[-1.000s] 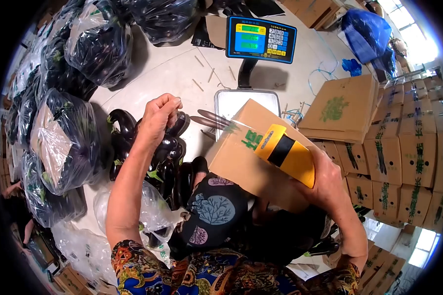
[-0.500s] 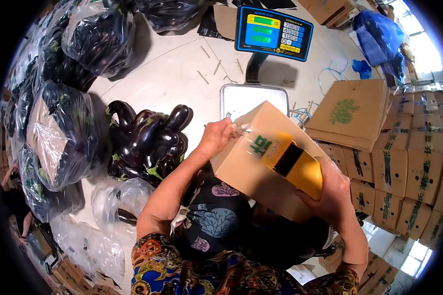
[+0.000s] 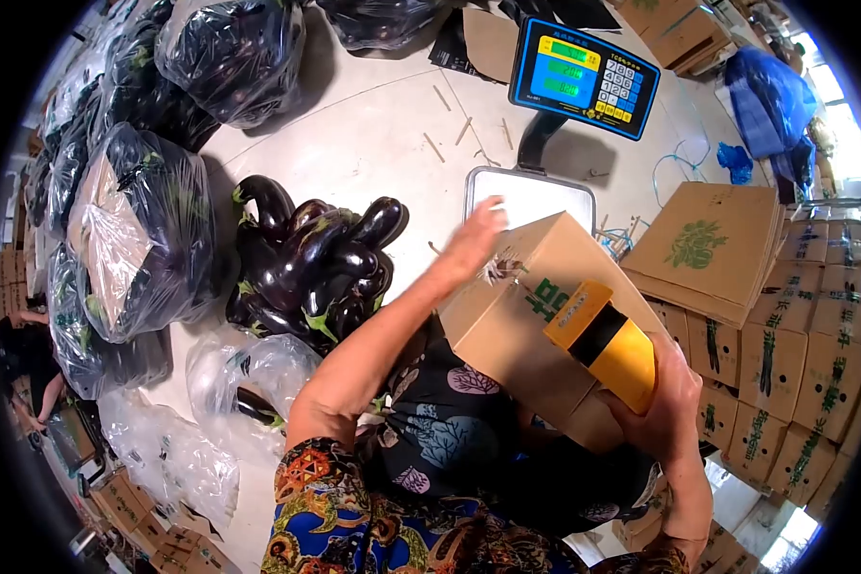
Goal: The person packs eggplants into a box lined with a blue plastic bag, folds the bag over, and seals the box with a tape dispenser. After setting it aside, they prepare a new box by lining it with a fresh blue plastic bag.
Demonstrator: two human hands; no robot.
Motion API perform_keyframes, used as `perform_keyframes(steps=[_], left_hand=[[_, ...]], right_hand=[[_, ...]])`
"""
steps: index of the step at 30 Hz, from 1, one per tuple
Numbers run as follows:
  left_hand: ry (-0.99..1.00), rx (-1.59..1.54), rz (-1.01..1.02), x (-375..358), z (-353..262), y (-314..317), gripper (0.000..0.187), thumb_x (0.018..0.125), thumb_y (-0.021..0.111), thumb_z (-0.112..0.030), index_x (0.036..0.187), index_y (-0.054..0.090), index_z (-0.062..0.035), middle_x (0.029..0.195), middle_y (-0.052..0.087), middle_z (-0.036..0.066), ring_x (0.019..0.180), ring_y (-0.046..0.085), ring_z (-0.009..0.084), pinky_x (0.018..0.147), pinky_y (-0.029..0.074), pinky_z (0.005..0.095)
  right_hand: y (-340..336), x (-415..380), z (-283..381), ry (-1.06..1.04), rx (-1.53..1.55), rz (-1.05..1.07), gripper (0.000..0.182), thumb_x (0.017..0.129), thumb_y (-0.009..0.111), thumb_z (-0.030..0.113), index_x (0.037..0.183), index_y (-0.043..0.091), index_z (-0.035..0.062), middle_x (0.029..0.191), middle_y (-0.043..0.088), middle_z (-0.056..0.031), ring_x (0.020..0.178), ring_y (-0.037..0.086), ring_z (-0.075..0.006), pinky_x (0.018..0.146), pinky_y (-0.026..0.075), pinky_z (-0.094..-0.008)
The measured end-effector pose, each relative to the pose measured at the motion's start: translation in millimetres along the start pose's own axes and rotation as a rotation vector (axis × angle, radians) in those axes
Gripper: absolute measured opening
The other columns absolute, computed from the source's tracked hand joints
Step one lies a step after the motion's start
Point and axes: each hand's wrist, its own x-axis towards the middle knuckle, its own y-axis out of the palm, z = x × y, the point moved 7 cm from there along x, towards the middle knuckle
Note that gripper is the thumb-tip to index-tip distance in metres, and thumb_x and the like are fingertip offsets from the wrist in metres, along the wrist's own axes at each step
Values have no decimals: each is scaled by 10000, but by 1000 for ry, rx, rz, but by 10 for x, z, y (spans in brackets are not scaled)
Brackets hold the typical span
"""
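A cardboard box (image 3: 507, 320) with green print is tilted over my lap. Wrapped in my right hand (image 3: 665, 394), a yellow tape dispenser (image 3: 626, 373) with a dark band rests against the printed face. My left hand (image 3: 475, 237) is just off the upper left corner of the box, its fingers stretched out and slightly blurred, with nothing seen in them. Crumpled clear tape (image 3: 503, 270) sticks to the box edge beside that hand. Behind the box, a platform scale (image 3: 531, 189) is partly covered from view; its display (image 3: 584, 78) stands above it.
A heap of eggplants (image 3: 311, 258) lies on the floor at left. Bagged eggplants (image 3: 153, 230) line the far left, near loose clear plastic (image 3: 172, 459). Flat cartons (image 3: 703, 239) and stacked boxes (image 3: 775, 354) stand at right. Another person (image 3: 33, 359) is at the left edge.
My left hand has let go of the tape at the box corner and lifted away, fingers now extended. My right hand still holds the dispenser on the box. The whole view has shifted.
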Motion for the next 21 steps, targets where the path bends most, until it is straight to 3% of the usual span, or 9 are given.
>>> perform_keyframes(steps=[2,4,6,7,10,12,14,16,21], left_hand=[[54,-101,164,26,-103,291,588,960,356,-489,1315,491,-40,1214,571,211,1154,529,318,1027,364,372],[58,146,118,258,444,293,527,981,319,-448,1235,524,-34,1250,536,213,1182,496,324,1034,349,363],[200,420,90,281,537,227,500,992,299,-420,1187,542,-29,1244,539,208,1148,516,339,1002,386,380],[233,637,149,298,536,208,567,982,363,-494,1307,489,-47,1257,562,158,1150,536,268,981,417,350],[-120,253,28,248,281,21,571,985,363,-488,1300,490,-29,1268,564,167,1170,533,261,982,419,351],[-39,-167,15,-60,-548,47,583,988,355,-486,1312,483,-19,1304,550,156,1190,522,259,1000,403,351],[224,181,75,-306,-1371,132,595,987,348,-500,1319,484,-25,1303,544,165,1203,513,264,1017,385,349],[436,570,-1,-392,-1581,385,541,970,421,-429,1329,462,-26,1299,511,225,1189,506,387,1026,390,398],[217,891,0,-394,-1568,542,628,935,469,-441,1441,323,-99,1261,511,266,1084,557,440,923,455,480]], right_hand=[[12,23,-9,-26,6,5,681,652,834,240,1211,509,26,978,618,-153,858,624,-334,664,509,-411],[5,34,-41,-51,-29,-15,669,663,825,251,1210,513,25,978,620,-150,852,628,-332,658,508,-410],[12,19,-88,33,26,10,664,641,818,209,1201,517,22,1047,620,-191,956,610,-381,790,501,-435],[33,-11,-109,80,59,26,662,630,815,188,1197,520,20,1082,620,-211,1007,600,-406,856,497,-448],[42,-52,-46,-48,-26,-43,659,696,797,291,1215,508,6,1001,620,-150,864,637,-333,639,513,-419],[50,-63,-30,-76,10,-95,684,695,798,319,1220,497,0,1005,620,-153,867,640,-343,637,516,-423],[30,-67,-38,-62,-12,-97,696,693,798,337,1228,491,14,1001,620,-155,871,640,-352,650,515,-440],[34,-84,-71,-78,-23,-102,665,721,777,345,1235,478,48,988,617,-159,867,631,-371,692,502,-487],[-26,-121,-80,-73,87,-51,604,777,730,349,1218,454,40,967,601,-198,850,612,-403,704,498,-477]])
